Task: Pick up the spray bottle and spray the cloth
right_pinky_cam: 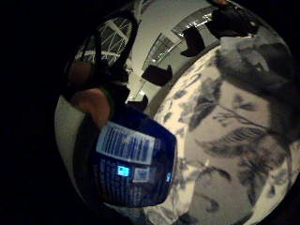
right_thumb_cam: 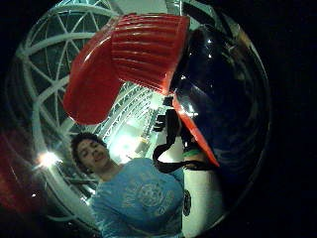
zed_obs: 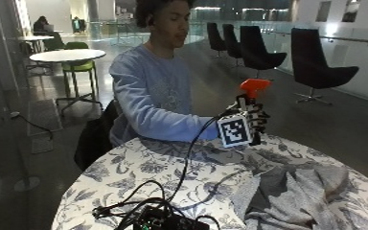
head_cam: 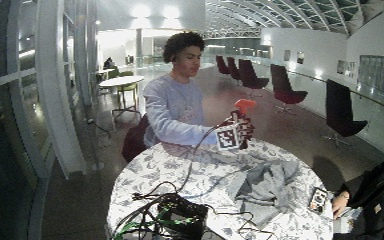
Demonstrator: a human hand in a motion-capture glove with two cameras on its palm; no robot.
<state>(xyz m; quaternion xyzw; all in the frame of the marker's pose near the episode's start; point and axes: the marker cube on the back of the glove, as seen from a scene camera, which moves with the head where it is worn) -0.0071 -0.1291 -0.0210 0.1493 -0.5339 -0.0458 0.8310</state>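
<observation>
A person sits at a round table point(zed_obs: 139, 167) covered in a grey floral print, with the gloved right hand point(zed_obs: 255, 122) raised above the tabletop near its far edge, at about one o'clock from the table's centre in the outside view. That hand grasps the spray bottle point(zed_obs: 253, 96): its fingers point(zed_obs: 258, 119) are curled round the bottle's neck and body, and the bottle stands roughly upright in the grip, clear of the table, its orange-red trigger head poking out above the hand. In the thumb-side palm view the ribbed red spray head point(right_thumb_cam: 143, 49) fills much of the picture right against the palm, joined to the dark blue body of the bottle beside it; whether a finger lies on the trigger cannot be told. The little-finger-side palm view shows the bottle's dark blue body with its printed label point(right_pinky_cam: 125, 143) close under the palm, a bare fingertip point(right_pinky_cam: 93, 105) showing beside it, and the flowered tablecloth spreading out beyond. The cloth point(zed_obs: 299, 191), a grey crumpled piece of fabric, lies on the table at about four o'clock from the table's centre, below and near the raised hand but not touching the hand or the bottle. At the near edge of the table, around six o'clock, sits a dark box of electronics point(zed_obs: 162, 220). In the wide outside view a phone point(head_cam: 318, 199) lies on the table just beyond the cloth's edge.
</observation>
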